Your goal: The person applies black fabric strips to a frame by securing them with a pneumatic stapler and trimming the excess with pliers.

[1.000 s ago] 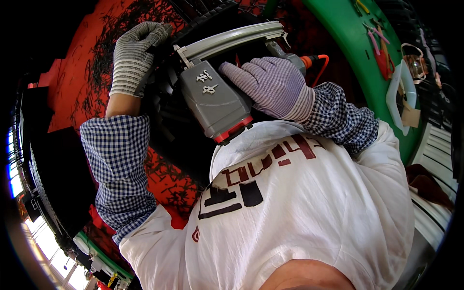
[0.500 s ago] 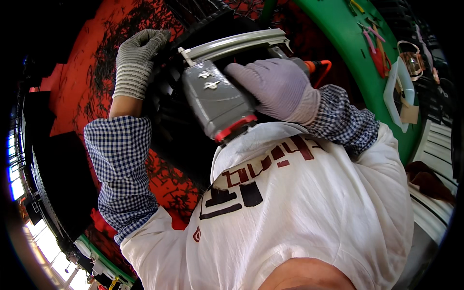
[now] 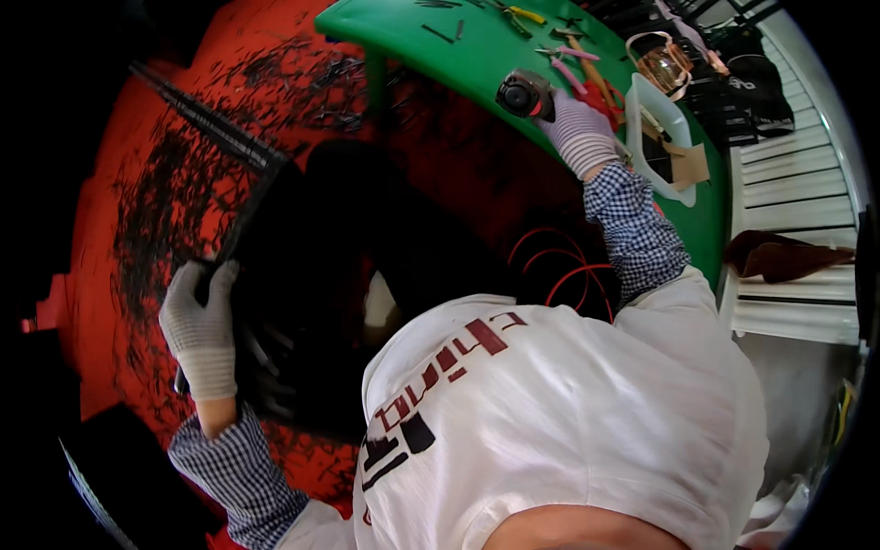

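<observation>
At the green table's near edge, my right hand [image 3: 582, 133], in a pale grey knit glove, is closed round a nail gun [image 3: 522, 93]. The tool's round dark end faces up; most of its body is hidden. Low on the left, my left hand [image 3: 200, 325], in a ribbed grey glove, has its thumb and fingers bent round the edge of a large black frame-like piece [image 3: 252, 220] across my lap. One slim, ridged black arm [image 3: 206, 119] of the piece reaches out over the red floor. Deep shadow hides much of its shape.
Black offcuts [image 3: 156, 192] litter the red floor [image 3: 101, 238]. On the green table [image 3: 431, 46] lie pink-handled pliers [image 3: 573, 69], yellow-handled pliers [image 3: 518, 18] and a white tray [image 3: 683, 188] with a brown card. Red hose loops [image 3: 582, 269] hang beside my right arm. A white slatted radiator [image 3: 793, 197] stands at right.
My right hand has carried the nail gun from over my lap out to the green table. My left hand has come down and slightly left, and the black piece has shifted.
</observation>
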`<state>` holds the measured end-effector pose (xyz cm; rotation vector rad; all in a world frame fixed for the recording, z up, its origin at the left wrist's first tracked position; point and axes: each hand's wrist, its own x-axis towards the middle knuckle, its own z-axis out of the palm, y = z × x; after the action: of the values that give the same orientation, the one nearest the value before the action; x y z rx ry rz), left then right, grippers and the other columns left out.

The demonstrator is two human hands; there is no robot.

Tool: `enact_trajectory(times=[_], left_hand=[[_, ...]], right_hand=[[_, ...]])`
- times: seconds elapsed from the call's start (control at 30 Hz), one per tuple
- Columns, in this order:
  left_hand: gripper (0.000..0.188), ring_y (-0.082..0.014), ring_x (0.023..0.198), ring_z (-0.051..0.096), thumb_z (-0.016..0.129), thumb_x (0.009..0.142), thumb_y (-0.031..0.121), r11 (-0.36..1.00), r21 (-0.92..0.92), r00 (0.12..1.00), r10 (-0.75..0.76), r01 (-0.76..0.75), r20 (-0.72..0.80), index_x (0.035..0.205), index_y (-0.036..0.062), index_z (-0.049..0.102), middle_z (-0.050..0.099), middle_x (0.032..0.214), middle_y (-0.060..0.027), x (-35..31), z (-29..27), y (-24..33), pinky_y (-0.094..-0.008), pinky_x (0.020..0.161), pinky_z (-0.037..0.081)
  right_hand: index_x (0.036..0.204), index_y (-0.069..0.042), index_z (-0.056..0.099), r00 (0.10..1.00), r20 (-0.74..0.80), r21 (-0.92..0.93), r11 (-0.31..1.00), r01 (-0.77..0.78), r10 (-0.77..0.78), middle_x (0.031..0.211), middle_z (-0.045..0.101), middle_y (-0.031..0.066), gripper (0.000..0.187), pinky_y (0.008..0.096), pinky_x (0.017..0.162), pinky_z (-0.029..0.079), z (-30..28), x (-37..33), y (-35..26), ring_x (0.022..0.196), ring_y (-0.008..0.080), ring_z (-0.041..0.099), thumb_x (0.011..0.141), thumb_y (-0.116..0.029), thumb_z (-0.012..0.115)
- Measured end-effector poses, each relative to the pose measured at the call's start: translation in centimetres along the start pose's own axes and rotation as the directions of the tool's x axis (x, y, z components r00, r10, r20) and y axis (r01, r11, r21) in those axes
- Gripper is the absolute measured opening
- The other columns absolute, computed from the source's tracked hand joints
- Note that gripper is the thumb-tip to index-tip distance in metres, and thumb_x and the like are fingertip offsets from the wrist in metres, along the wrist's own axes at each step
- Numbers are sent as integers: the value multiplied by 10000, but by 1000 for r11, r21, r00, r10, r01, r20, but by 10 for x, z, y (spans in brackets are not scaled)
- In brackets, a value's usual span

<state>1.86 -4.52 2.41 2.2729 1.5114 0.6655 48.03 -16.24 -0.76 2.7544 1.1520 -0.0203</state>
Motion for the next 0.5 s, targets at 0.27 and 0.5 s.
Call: enact_trajectory(times=[0.27, 0.5], left_hand=[[142, -183, 636, 567, 728, 876, 122, 986, 117, 988, 131, -122, -80, 914, -8, 683, 599, 750, -86, -16, -6, 10, -310, 597, 461], [90, -124, 664, 580, 700, 892, 67, 992, 124, 1000, 1, 0, -3, 947, -5, 705, 643, 808, -42, -34, -12, 10, -256, 597, 467]], right_hand=[[1313, -17, 449, 999, -45, 73, 997, -8, 11, 1125, 686, 212, 746, 475, 845, 547, 46, 51, 16, 995, 366, 688, 861, -567, 672], [1234, -129, 661, 991, 27, 177, 977, 123, -129, 1216, 681, 145, 598, 474, 921, 517, 12, 126, 8, 1059, 367, 664, 903, -613, 542]])
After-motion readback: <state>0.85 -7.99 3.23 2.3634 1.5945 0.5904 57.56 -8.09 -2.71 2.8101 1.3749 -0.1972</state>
